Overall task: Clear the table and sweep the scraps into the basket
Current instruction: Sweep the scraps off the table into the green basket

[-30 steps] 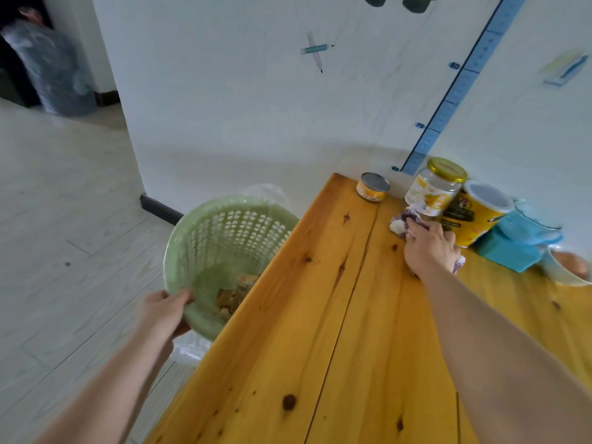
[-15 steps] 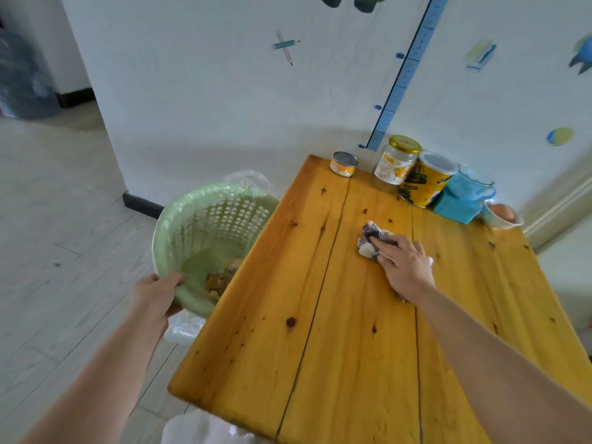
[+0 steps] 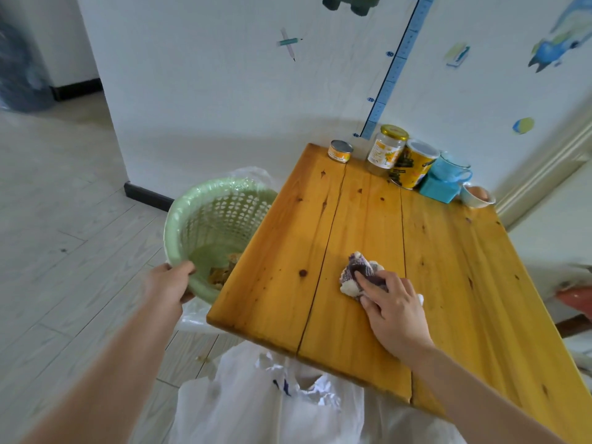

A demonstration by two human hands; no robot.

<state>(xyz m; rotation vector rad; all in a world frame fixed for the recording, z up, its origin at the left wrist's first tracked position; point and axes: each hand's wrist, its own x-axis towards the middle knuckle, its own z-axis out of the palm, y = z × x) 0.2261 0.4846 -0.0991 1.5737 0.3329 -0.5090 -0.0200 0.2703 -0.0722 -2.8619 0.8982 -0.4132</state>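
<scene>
one second earlier the right hand (image 3: 394, 306) had worked the cloth (image 3: 358, 272) close against the containers in the upper right. since then it had pulled the cloth back along the boards to the middle of the table (image 3: 448, 267), right of centre in the frame. its fingers lay over the bunched cloth and pressed it flat on the wood, not wrapped round it.

the left hand (image 3: 166, 283) had kept its grasp on the near rim of the green basket (image 3: 179, 219), thumb hooked over the lip. the basket was tilted against the table's left edge, at centre left. brown scraps (image 3: 224, 272) already sat in its bottom. no loose scraps showed on the wood, so the sweeping looked nearly done, with the cloth on a last wiping pass.

the table was varnished pine, knotted, with dark seams between the planks. along its far end stood a small tin (image 3: 340, 151), a gold-lidded jar (image 3: 386, 150), a yellow canister (image 3: 413, 165), a blue mug (image 3: 450, 169) and a bowl (image 3: 475, 195) holding what looked like an egg. white plastic bags (image 3: 256, 395) bulged at the bottom centre. pale plank floor (image 3: 64, 219) filled the left, and a height-chart sticker (image 3: 394, 65) ran up the white wall.
</scene>
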